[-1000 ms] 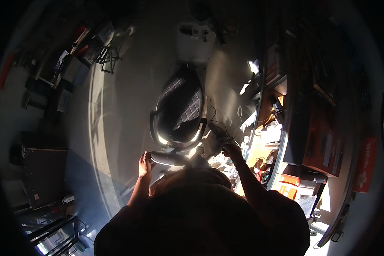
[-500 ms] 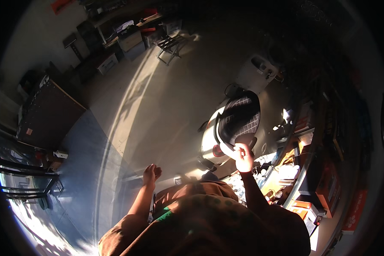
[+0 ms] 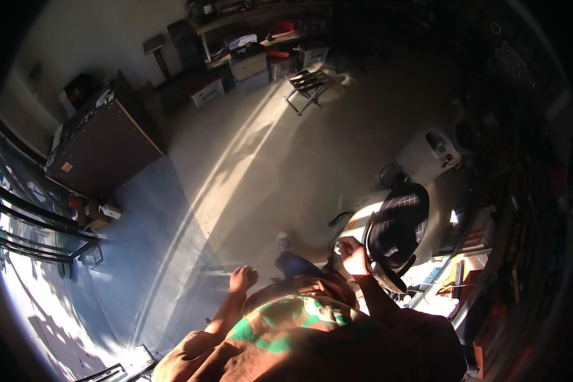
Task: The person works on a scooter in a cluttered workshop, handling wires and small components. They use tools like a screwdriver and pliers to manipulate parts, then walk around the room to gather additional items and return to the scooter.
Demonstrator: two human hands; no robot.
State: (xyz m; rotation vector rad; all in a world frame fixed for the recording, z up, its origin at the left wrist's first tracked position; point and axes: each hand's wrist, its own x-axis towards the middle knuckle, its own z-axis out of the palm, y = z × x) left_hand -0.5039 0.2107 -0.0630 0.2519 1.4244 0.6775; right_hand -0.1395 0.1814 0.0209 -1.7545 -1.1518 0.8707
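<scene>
My left hand point(image 3: 243, 278) hangs in the air in front of my body, its fingers loosely curled in and no object showing in it. On the other side, my right hand point(image 3: 354, 256) is closed in a fist with the wrist bent. Whatever its fingers may hold is hidden. Just behind and beside this fist is a white motor scooter with a black quilted seat point(image 3: 398, 226). In this view the fist overlaps the scooter's body, and I cannot tell whether they touch.
A folding stool point(image 3: 307, 89) stands on the floor ahead, before shelves with storage boxes point(image 3: 251, 67). On the left are a dark cabinet point(image 3: 108, 149) and a glass door frame point(image 3: 35, 232). Cluttered shelving point(image 3: 484, 274) lines the right, and a cup-like container point(image 3: 282, 241) stands near my leg.
My view has turned, so the scooter, stool and cabinet sit farther right. The right hand has gone from beside the scooter's rear rail to its near left side. A blue-clad leg now shows ahead.
</scene>
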